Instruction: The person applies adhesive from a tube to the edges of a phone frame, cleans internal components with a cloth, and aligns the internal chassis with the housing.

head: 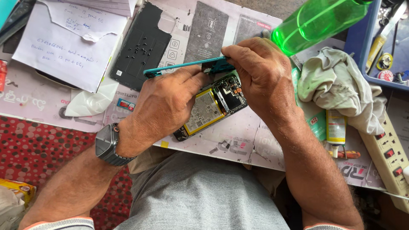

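Observation:
An opened phone [213,106] lies on the work surface with its yellow-edged battery and circuit board exposed. My left hand [164,106] rests over its left side and grips the teal back cover [183,66], which is lifted on edge above the phone. My right hand [262,72] pinches the right end of that cover near the camera area. A dark watch [107,145] is on my left wrist.
A black plate [142,44] with several small screws lies behind the phone. Handwritten papers [64,47] sit at the left. A green bottle [319,21], a crumpled cloth [341,89], a small tube [335,127], a power strip [390,157] and a blue tool tray [362,47] crowd the right.

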